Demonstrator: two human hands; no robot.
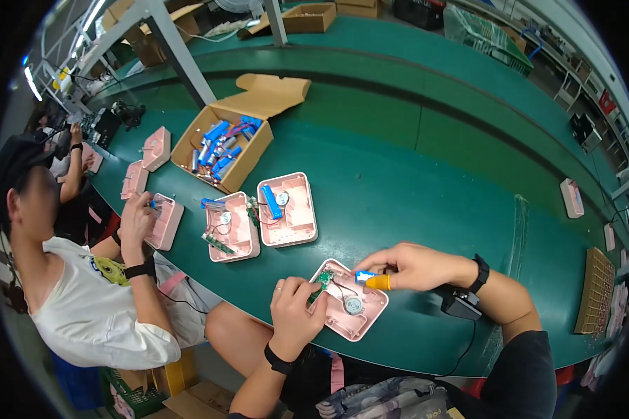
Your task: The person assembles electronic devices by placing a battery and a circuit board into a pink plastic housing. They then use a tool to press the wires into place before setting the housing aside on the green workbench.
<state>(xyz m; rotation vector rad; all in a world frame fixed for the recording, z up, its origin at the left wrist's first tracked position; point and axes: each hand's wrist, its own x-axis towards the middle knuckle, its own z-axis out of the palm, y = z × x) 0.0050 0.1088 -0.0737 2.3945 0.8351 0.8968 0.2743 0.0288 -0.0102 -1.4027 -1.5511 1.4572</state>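
In front of me on the green table lies a pink plastic housing [367,315], open side up. Inside it sits a round silver speaker [354,305] with thin dark wires. My left hand [297,307], closed, pinches a small green circuit board [325,278] at the housing's left edge; its fingers partly cover the board. Above the housing's far right corner, my right hand [416,269] grips a blue cylindrical battery [363,277] between thumb and fingers. A yellow finger cot [379,282] covers a digit of that hand.
Two more pink housings [302,230] with batteries, speakers and boards stand left of mine. Behind them is a cardboard box [248,162] of blue batteries. A co-worker [98,300] at left handles another housing [166,227]. A brown slotted tray [594,293] stands far right.
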